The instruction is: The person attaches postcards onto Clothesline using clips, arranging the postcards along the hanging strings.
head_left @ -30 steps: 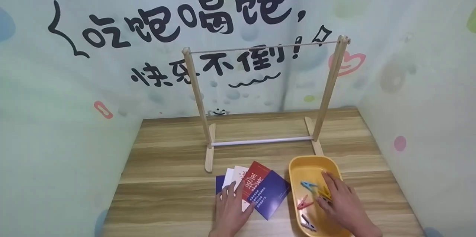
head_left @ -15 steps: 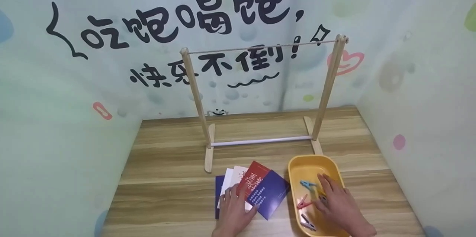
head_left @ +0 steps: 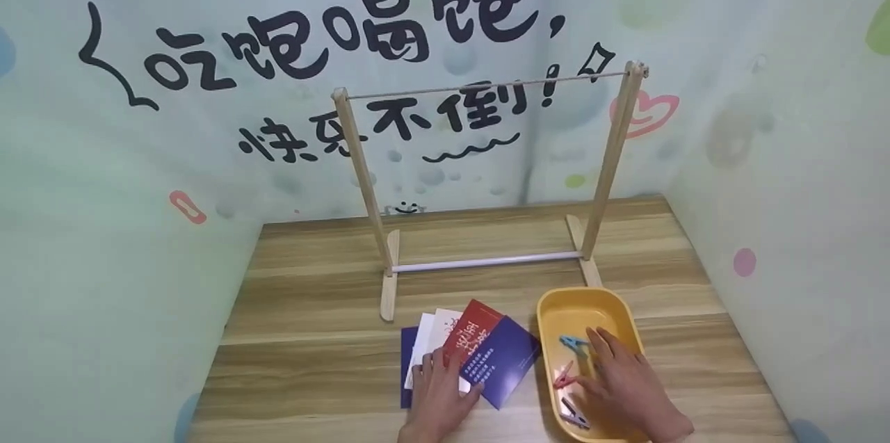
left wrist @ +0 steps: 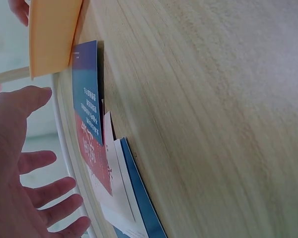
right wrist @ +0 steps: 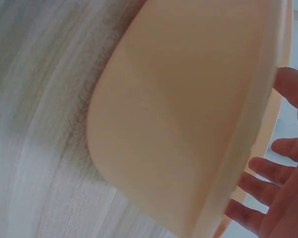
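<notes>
My left hand (head_left: 441,391) is over a fanned set of cards, its fingers loosely spread. In the left wrist view the hand (left wrist: 20,163) appears apart from them. A blue card (head_left: 507,363) with white print lies on top, over a red card (head_left: 475,323), white cards (head_left: 425,339) and another blue card (head_left: 407,384). Over the yellow tray (head_left: 584,292) is my right hand (head_left: 629,384), fingers loosely bent, nothing seen held. Left of it in the tray lie a light-blue clothespin (head_left: 573,344), a red clothespin (head_left: 564,379) and dark clothespins (head_left: 574,417). The hand hides part of the tray floor.
Behind the cards and tray stands a wooden rack (head_left: 606,172), with a string (head_left: 480,85) across its top and a white rod (head_left: 487,263) low between its feet (head_left: 389,297). A printed backdrop (head_left: 445,186) rises behind the wood-grain tabletop (head_left: 299,332).
My right hand has shifted slightly left in the tray, and the yellow clothespin seen beside it earlier is now covered. The left hand has stayed nearly still above the cards. The view shifts slightly.
</notes>
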Demonstrator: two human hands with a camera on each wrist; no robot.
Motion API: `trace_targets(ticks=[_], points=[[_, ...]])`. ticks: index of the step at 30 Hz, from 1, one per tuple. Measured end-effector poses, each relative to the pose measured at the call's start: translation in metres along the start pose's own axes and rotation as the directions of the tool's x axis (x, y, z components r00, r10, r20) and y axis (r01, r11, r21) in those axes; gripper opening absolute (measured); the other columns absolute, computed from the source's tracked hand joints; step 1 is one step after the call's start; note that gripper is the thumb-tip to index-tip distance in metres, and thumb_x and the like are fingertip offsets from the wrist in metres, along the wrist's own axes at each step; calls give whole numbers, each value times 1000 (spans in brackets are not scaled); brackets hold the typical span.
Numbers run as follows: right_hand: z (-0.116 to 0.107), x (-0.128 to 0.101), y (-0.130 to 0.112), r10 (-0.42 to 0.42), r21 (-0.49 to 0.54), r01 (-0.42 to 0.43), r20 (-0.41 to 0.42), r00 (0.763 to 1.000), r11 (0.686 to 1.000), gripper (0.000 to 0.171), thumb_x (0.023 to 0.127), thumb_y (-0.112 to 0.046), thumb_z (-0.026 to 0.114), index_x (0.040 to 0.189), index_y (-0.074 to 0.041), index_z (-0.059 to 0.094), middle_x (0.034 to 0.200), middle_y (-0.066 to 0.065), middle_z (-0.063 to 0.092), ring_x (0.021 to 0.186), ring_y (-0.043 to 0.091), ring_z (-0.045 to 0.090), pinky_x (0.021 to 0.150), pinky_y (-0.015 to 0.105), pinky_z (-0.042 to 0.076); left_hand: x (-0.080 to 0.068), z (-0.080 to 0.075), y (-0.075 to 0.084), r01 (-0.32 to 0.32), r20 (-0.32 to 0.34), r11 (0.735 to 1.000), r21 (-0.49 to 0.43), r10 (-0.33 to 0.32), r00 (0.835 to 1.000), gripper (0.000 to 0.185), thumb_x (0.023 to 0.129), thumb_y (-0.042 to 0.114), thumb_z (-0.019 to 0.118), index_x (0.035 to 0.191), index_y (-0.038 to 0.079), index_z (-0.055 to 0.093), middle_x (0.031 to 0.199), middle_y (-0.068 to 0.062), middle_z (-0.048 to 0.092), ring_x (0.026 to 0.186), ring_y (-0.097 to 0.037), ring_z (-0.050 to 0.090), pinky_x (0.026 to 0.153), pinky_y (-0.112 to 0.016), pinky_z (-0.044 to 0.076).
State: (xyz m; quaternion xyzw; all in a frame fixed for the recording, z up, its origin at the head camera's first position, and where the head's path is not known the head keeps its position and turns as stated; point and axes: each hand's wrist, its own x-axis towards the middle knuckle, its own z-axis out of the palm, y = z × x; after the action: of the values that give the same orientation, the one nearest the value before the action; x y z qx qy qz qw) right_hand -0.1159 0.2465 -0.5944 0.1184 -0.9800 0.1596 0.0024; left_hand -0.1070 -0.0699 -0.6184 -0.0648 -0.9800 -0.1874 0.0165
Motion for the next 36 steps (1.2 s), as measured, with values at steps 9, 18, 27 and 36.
trace_targets(ticks=[9, 18, 27, 36], points=[[1, 10, -1, 36, -15, -34, 144, 989, 999, 87, 87, -50, 73, 150, -1, 39, 154, 22, 43, 137, 44, 46, 104, 69, 40, 12, 4, -6, -35, 2, 998, 61, 35, 999, 61, 79, 52, 78, 119, 9, 61, 113, -13, 56, 103, -30, 51, 88, -50, 44], [3, 16, 2, -38, -36, 41, 92, 995, 998, 85, 83, -49, 77, 146, -1, 46, 150, 20, 48, 133, 41, 51, 101, 65, 45, 17, 12, -7, -29, 5, 991, 130, 29, 1000, 68, 79, 64, 72, 118, 10, 63, 109, -12, 57, 98, -28, 51, 82, -46, 43], [10, 23, 5, -76, -71, 79, 53, 996, 994, 85, 78, -40, 83, 142, 2, 48, 147, 21, 51, 127, 41, 55, 92, 64, 50, 23, 19, -6, -8, -18, 989, 146, 11, 1000, 77, 75, 68, 72, 119, 6, 64, 105, -14, 56, 96, -28, 52, 80, -44, 45], [11, 30, 6, -67, -79, 71, 59, 996, 994, 79, 77, -34, 84, 140, 1, 50, 145, 21, 53, 123, 43, 57, 89, 65, 49, 31, 22, -3, 71, 29, 997, 41, -72, 997, 86, 68, 67, 79, 120, 1, 61, 104, -14, 53, 96, -28, 51, 84, -48, 48]])
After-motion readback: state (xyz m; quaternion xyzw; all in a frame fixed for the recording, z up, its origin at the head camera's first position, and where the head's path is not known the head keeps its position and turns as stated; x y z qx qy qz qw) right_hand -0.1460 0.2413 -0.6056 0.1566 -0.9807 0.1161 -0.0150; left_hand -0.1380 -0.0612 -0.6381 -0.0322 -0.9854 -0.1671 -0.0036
